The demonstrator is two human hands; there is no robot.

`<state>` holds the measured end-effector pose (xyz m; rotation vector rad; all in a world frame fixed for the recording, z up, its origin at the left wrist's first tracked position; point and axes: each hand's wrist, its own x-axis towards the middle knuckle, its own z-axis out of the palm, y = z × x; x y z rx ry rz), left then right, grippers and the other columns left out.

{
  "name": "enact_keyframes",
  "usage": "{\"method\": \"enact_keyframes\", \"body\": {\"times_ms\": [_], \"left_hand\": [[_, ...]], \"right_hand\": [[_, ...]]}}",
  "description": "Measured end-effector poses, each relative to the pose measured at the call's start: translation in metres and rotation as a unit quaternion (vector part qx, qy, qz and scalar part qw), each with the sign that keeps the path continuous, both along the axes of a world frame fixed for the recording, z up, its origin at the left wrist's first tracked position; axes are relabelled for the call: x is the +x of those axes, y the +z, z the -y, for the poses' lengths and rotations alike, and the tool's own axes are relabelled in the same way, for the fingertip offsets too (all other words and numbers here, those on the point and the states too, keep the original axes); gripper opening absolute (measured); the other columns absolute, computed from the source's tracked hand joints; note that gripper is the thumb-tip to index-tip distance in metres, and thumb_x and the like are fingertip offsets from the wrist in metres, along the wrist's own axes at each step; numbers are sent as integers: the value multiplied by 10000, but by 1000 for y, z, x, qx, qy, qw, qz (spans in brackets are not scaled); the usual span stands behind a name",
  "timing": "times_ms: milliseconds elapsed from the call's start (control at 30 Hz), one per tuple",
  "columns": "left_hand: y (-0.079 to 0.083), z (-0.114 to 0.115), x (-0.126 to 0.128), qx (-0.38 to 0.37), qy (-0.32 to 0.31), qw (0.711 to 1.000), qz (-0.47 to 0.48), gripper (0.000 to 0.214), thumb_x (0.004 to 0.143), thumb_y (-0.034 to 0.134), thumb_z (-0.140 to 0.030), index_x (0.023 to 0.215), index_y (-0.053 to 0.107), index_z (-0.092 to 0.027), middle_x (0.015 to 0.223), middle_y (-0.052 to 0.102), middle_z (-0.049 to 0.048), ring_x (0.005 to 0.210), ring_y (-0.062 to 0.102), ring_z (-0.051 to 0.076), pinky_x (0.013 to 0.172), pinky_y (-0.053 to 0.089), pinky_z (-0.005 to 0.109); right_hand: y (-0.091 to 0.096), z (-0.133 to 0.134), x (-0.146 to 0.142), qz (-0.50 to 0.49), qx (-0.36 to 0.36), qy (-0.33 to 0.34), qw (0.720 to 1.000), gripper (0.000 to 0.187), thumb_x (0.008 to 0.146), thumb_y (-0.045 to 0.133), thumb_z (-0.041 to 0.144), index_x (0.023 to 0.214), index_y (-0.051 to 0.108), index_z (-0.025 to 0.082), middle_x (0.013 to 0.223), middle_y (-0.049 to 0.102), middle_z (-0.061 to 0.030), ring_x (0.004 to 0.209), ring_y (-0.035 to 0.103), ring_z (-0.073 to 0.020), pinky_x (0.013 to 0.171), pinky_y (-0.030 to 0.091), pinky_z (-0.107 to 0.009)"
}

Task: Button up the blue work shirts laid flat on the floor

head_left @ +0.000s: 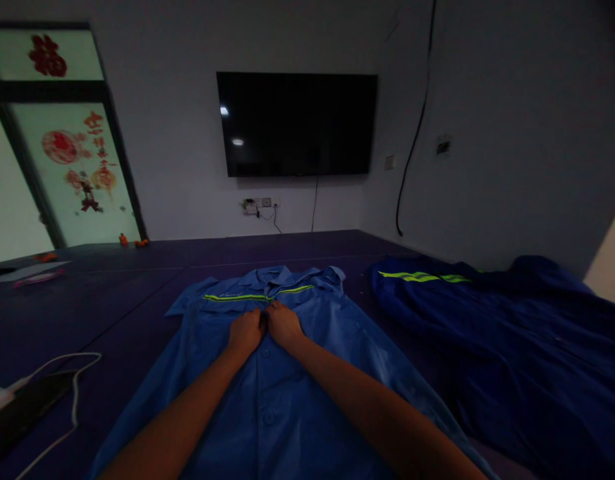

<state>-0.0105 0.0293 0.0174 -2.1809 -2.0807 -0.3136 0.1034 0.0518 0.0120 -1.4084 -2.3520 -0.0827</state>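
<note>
Both hands, left hand [246,331] and right hand [283,325], pinch the blue shirt [282,387] placket below its collar, each grip clamped on the fabric.

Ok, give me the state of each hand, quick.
Left hand: fingers curled on the light blue shirt front, just below its collar.
Right hand: the same, touching the left.

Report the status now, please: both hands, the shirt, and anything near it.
Left hand and right hand side by side, pressed on light blue shirt at its front placket. Shirt spread flat, collar far. Dark blue garment lies at right; white cable at left.
</note>
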Motion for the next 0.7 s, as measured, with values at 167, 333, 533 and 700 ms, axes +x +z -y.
{"method": "enact_keyframes", "body": {"times_ms": [167,333,533,700], "left_hand": [[2,2,1,-2,1,1000,0,286,861,325,-316,996,512,-147,916,628,125,877,601,240,693,428,312],[1,2,0,1,-3,1000,1,282,858,329,-311,996,511,-146,909,627,123,870,602,243,689,433,315],[1,3,1,7,-1,1000,4,294,863,322,-319,1002,512,-143,899,629,127,873,604,244,695,433,315],[1,3,1,7,-6,1000,5,283,856,335,-310,1011,510,-150,898,627,117,880,600,244,702,433,316]], "right_hand": [[0,0,0,2,-3,0,1000,293,846,332,134,982,589,168,1060,568,-91,942,548,-187,763,428,-274],[2,1,1,5,-9,-1,1000,290,842,338,124,984,588,157,1058,569,-102,952,545,-187,772,429,-277],[2,2,0,12,-11,-12,1000,280,837,346,125,987,581,158,1065,568,-105,948,549,-191,762,436,-281],[-1,0,-1,7,-7,-24,1000,279,840,340,117,1008,562,141,1051,575,-110,951,550,-199,754,441,-284]]}}
